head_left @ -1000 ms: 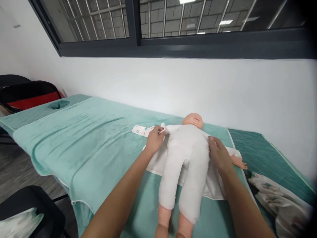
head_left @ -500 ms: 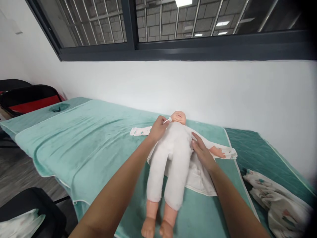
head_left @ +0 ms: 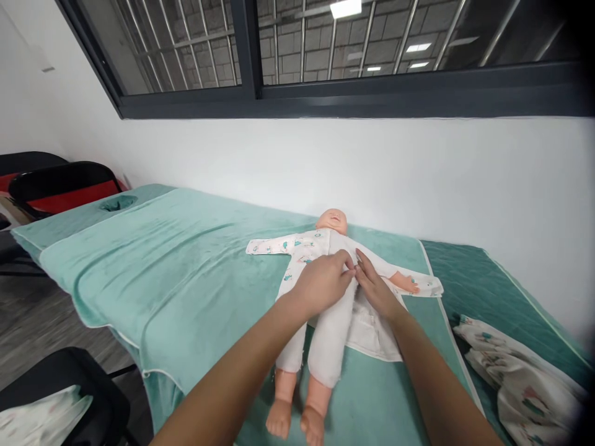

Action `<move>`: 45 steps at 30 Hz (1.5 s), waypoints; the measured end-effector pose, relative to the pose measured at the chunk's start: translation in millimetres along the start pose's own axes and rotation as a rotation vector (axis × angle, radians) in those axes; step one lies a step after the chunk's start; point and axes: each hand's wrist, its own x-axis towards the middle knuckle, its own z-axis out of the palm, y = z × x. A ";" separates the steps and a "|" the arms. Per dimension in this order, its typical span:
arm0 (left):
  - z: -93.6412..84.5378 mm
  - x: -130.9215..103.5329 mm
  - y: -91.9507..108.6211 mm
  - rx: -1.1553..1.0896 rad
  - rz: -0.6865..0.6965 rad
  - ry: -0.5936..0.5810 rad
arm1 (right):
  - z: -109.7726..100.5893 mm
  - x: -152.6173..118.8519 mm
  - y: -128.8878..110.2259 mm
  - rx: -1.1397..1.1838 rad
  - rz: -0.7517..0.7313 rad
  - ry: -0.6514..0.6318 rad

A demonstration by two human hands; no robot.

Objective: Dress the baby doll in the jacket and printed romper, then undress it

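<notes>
Near left: black chair [head_left: 105,396], printed cloth [head_left: 44,415] on its seat.
Near right: crumpled printed cloth [head_left: 520,378] on darker green cover, well apart from both hands.
Doll [head_left: 332,347]: face up on bed [head_left: 139,266], long axis near-far, feet near, head far and slightly right.
Left hand [head_left: 324,285]: over doll's middle, fingers curled in; can't tell if they pinch cloth.
Right hand [head_left: 375,288]: at torso's right side, fingers extended, tips beside the left's; can't tell if gripping.
Baby top [head_left: 304,253]: left front over torso, mostly beyond and left of fingers; right front spread right, plain side up. Right hand nearer that panel.
In the way: left hand hides mid-torso; right wrist overlaps right panel's edge.
Sleeves: out left and right, doll's hand at right cuff.
Far: wall, barred window; chairs far left.
</notes>
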 end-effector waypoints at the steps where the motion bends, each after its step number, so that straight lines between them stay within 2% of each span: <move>1: 0.5 -9.1 2.5 -0.045 0.035 0.004 | 0.1 -0.3 -0.7 0.002 -0.002 0.003; 3: 1.8 -28.5 2.0 -0.086 0.077 0.073 | 0.4 -1.1 -3.1 0.009 -0.006 0.007; 6: 6.4 -58.7 -12.2 0.005 0.073 0.279 | 0.2 -2.6 -8.1 0.021 0.019 0.010; 9: 13.6 -86.1 -33.9 0.100 -0.085 0.461 | -0.7 -3.8 -11.7 0.013 0.055 0.012; 11: 17.0 -100.5 -45.2 0.059 -0.213 0.478 | -1.2 -4.0 -12.3 0.008 0.051 0.019; 13: 17.9 -111.0 -51.5 -0.042 -0.271 0.420 | -1.4 -3.8 -12.0 0.005 0.041 0.030; 15: 15.7 -116.9 -53.9 -0.118 -0.268 0.367 | -1.3 -3.5 -11.2 0.002 0.043 0.033; 18: 7.8 -114.4 -56.2 -0.115 -0.244 0.371 | -1.3 -3.2 -10.4 -0.003 0.040 0.028; 20: 1.0 -103.0 -59.2 -0.089 -0.234 0.392 | -1.5 -2.9 -10.4 -0.009 0.030 0.027; 23: -6.7 -69.8 -64.6 -0.047 -0.159 0.386 | -1.9 -2.1 -10.7 -0.021 0.027 0.024; 26: -6.7 -23.0 -67.3 0.008 -0.060 0.265 | -3.3 -1.4 -10.4 -0.054 0.018 0.018; 31: -1.7 53.2 -61.1 0.162 -0.002 0.029 | -15.2 -1.0 -10.2 -0.138 -0.028 0.041; 33: -2.6 75.7 -54.2 0.283 0.001 -0.060 | -25.2 -0.4 -11.7 -0.116 -0.029 0.119; 36: -0.1 99.8 -36.4 0.430 0.028 -0.131 | -44.6 0.4 -14.0 -0.007 0.038 0.343; 38: 9.6 110.3 -19.3 0.470 0.076 -0.152 | -58.5 0.1 -13.7 0.052 0.087 0.504; 40: 27.1 117.4 0.0 0.505 0.145 -0.205 | -71.6 -1.3 -10.6 0.024 0.148 0.603; 43: 61.8 124.0 25.0 0.537 0.244 -0.359 | -88.5 -4.7 -0.5 -0.131 0.283 0.614; 45: 83.4 127.0 34.6 0.563 0.278 -0.451 | -98.2 -6.9 9.2 -0.209 0.344 0.610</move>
